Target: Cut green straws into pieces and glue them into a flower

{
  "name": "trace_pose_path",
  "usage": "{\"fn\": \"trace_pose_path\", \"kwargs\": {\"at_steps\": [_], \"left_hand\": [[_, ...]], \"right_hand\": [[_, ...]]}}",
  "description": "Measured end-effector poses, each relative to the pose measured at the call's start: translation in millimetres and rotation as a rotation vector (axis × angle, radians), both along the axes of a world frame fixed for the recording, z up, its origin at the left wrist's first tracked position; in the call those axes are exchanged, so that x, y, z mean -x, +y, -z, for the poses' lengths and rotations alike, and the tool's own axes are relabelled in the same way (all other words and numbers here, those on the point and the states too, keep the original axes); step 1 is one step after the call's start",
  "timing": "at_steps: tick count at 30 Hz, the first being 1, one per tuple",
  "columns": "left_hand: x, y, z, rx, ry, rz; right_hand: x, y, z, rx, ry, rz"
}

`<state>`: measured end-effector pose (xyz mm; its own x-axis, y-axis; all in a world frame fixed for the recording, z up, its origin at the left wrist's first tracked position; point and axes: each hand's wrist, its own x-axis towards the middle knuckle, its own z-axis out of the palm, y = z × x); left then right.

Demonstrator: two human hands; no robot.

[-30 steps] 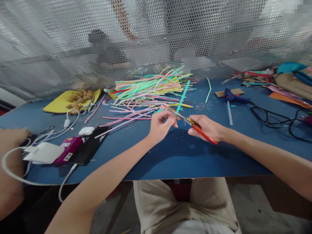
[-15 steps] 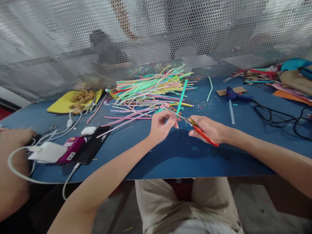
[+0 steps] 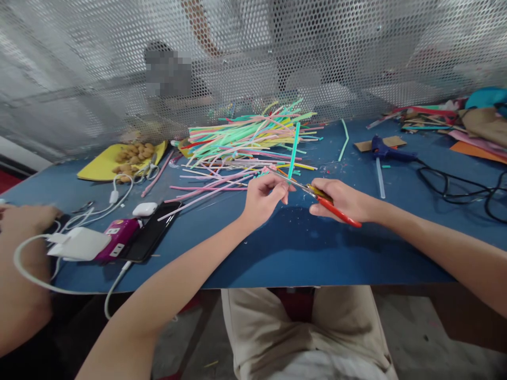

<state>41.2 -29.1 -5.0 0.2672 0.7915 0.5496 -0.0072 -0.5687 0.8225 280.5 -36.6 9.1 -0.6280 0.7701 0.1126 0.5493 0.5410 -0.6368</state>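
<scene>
My left hand (image 3: 264, 198) is closed in a pinch on a thin teal strip (image 3: 294, 150), which stands up from the fingertips, leaning slightly right. In my right hand (image 3: 340, 199) is a pair of scissors (image 3: 336, 209) with red and yellow handles. Their metal blades point left and cross the teal strip's lower end, at my left fingers. A small pink piece (image 3: 266, 170) shows just past the blade tips; whether I hold it cannot be made out. Behind my hands lies a large heap of thin pastel strips (image 3: 241, 140).
A blue glue gun (image 3: 390, 149) with its black cable (image 3: 439, 184) lies right. At left are a phone (image 3: 152, 235), a purple power adapter (image 3: 119, 237), white cables and a yellow sheet (image 3: 99, 164) bearing brown lumps. Another person's arm (image 3: 26, 253) rests far left. Perforated metal (image 3: 253, 53) stands behind.
The view has shifted slightly. The teal strip's top has tilted a little left, and the scissor handles have swung slightly up and right. Both hands keep their hold.
</scene>
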Motion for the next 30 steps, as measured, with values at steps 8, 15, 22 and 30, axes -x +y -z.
{"fn": "trace_pose_path", "kwargs": {"at_steps": [8,15,22,30], "left_hand": [[-0.4,-3.2,-1.9,0.036,0.059,0.047],[-0.4,-2.2,-0.6,0.026,0.082,0.009],[-1.3,-5.2,-5.9,0.040,0.066,0.001],[-2.9,-5.4,-9.1,0.062,0.121,-0.019]], "right_hand": [[-4.5,-1.3,-6.5,0.115,-0.037,-0.006],[-5.8,-1.4,-8.6,0.133,-0.054,-0.043],[-6.2,-0.1,-9.8,0.105,-0.029,-0.065],[-9.1,4.5,-6.8,0.125,-0.012,-0.078]]}}
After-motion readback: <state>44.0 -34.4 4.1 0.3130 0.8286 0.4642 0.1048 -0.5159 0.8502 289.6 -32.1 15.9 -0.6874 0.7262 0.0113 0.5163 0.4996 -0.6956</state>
